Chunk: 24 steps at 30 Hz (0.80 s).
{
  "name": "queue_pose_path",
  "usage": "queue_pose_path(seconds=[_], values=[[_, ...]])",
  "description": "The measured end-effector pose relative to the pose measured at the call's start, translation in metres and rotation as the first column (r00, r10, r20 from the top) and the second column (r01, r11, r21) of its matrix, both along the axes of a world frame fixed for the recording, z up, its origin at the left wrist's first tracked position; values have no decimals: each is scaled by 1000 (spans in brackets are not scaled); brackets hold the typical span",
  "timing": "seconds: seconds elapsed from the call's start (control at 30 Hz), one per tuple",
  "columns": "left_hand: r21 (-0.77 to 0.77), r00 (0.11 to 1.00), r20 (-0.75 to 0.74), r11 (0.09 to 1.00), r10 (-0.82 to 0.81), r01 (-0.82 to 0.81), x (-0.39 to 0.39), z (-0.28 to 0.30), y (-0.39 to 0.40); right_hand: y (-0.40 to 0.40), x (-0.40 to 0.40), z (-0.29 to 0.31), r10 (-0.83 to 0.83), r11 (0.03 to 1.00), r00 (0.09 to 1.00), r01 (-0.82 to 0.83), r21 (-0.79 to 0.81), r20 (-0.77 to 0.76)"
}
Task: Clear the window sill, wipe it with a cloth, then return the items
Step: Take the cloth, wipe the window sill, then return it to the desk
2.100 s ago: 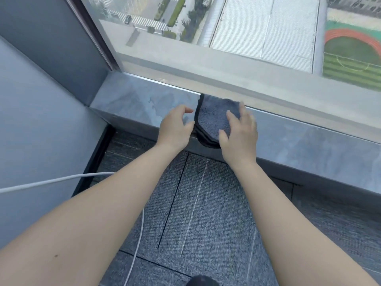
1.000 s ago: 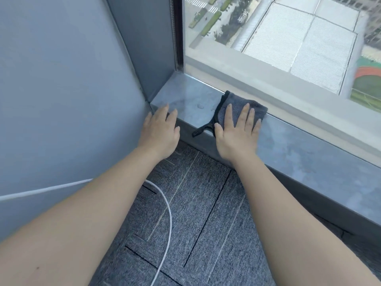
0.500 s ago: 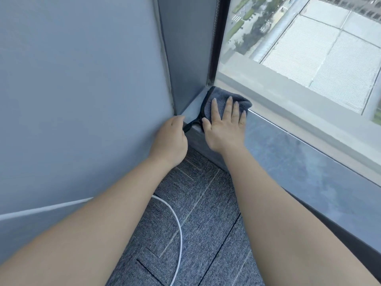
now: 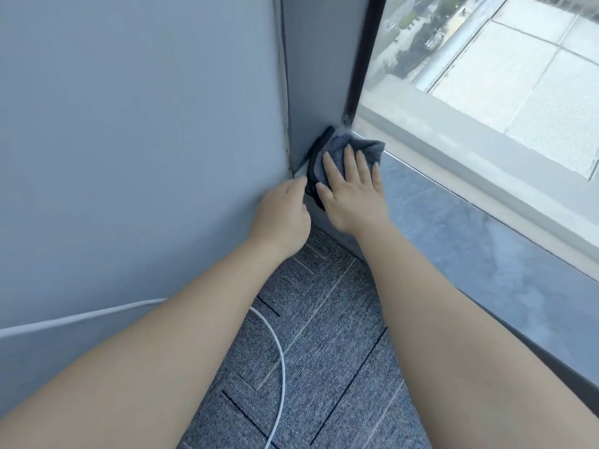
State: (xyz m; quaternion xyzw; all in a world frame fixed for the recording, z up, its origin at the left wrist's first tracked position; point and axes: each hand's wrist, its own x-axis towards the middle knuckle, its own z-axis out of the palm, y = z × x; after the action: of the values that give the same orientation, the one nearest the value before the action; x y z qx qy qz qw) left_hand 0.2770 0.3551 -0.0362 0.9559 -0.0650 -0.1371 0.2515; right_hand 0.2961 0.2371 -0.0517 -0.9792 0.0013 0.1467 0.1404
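Observation:
A folded grey cloth (image 4: 366,146) with a black edge lies bunched in the far left corner of the grey stone window sill (image 4: 470,241), against the side wall. My right hand (image 4: 351,189) lies flat on the cloth with fingers spread, pressing it down. My left hand (image 4: 285,212) rests at the sill's front left corner beside the wall, fingers curled, its fingertips hidden; nothing shows in it. No other items stand on the visible sill.
A grey wall (image 4: 146,140) closes the left side. The window glass (image 4: 486,76) runs along the back of the sill. Grey carpet tiles (image 4: 324,367) cover the floor, and a white cable (image 4: 278,351) curves across them from the wall.
My right hand has slid the cloth leftward along the sill into the corner by the wall. My left hand moved left with it along the sill's front edge.

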Motion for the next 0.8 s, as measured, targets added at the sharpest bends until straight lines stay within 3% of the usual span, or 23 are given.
queue_pose_path(seconds=[0.33, 0.63, 0.7, 0.8], values=[[125, 966, 8, 959, -257, 254, -13, 1, -57, -70, -60, 3, -250, 968, 966, 247, -47, -68], [109, 914, -84, 908, -397, 405, -31, 3, -84, -119, -114, 12, -504, 860, 855, 481, -172, -126], [131, 903, -78, 894, -423, 429, -32, 2, -84, -112, -106, 14, -510, 860, 851, 500, -105, -125], [165, 892, -56, 877, -449, 452, -33, 0, -84, -94, -100, 13, -380, 924, 921, 382, 7, -90]])
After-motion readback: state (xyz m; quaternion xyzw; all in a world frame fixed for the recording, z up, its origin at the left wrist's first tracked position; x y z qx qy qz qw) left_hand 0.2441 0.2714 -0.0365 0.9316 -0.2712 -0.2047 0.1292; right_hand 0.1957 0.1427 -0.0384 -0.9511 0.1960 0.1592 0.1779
